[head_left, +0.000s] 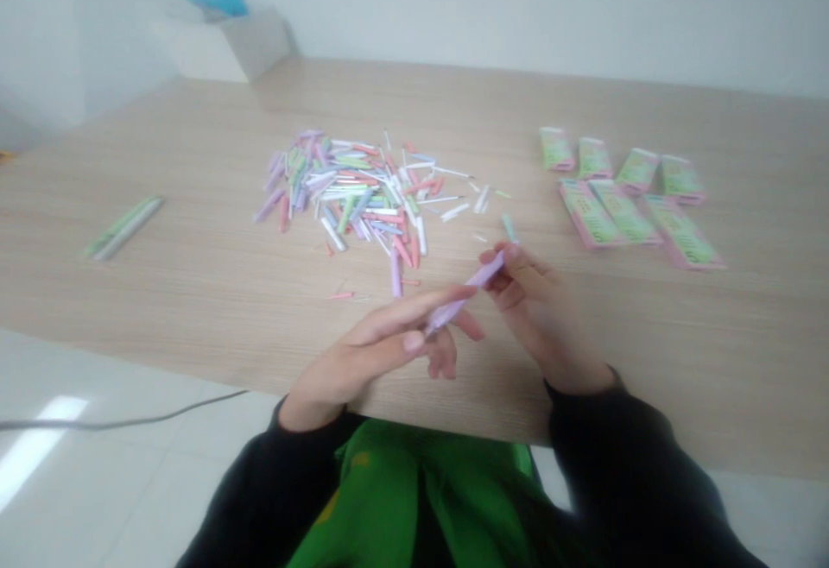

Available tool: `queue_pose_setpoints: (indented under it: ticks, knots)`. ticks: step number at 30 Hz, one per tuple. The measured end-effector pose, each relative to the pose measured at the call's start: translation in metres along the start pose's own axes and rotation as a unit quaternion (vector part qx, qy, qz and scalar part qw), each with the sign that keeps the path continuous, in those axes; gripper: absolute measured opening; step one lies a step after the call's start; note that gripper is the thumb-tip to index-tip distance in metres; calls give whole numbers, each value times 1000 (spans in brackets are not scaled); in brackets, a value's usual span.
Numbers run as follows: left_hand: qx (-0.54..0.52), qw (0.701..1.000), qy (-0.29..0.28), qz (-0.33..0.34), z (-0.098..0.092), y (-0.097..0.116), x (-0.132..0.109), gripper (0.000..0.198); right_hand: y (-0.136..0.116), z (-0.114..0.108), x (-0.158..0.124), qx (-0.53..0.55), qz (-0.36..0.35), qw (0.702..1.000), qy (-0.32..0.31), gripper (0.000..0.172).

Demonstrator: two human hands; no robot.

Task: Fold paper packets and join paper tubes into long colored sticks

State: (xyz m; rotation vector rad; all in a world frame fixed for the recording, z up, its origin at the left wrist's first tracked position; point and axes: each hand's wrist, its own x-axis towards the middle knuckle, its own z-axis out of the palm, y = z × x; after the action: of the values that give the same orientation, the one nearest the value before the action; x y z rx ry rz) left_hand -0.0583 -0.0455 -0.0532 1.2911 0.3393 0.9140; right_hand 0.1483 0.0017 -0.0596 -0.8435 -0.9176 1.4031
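Both my hands hold one pale purple pen (465,294) above the near edge of the wooden table (194,292). My left hand (382,343) pinches its lower end between thumb and fingers. My right hand (534,309) grips its upper end with curled fingers. A heap of several pastel pen parts (353,192) in pink, purple, green and white lies just beyond my hands.
Several pink and green flat packets (625,197) lie at the right of the table. Two assembled pens (123,227) rest at the left. A white box (224,46) with something blue on it stands at the far left corner. A grey cable (129,421) crosses the floor.
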Motion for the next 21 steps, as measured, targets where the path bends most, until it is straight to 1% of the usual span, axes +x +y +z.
queue_pose_setpoints:
  ticks: [2, 6, 10, 12, 15, 19, 21]
  knots:
    - [9, 1000, 4, 14, 0, -3, -3, 47, 0, -1, 1, 26, 28, 999, -13, 28]
    - [14, 1000, 21, 13, 7, -9, -1, 45, -3, 1, -1, 32, 49, 998, -31, 25]
    - [43, 997, 65, 18, 11, -9, 3, 35, -4, 3, -1, 38, 75, 996, -39, 27]
    - [66, 995, 74, 21, 11, -8, 3, 33, -5, 4, -1, 47, 83, 994, -44, 29]
    - [69, 996, 45, 28, 8, -7, 0, 37, -7, 5, -3, 49, 88, 994, -49, 31]
    - [75, 996, -14, 42, 4, -8, -5, 54, -10, 6, -5, 32, 82, 995, -38, 29]
    - [99, 994, -22, 44, 5, -9, -5, 52, -9, 5, -5, 33, 91, 995, -37, 30]
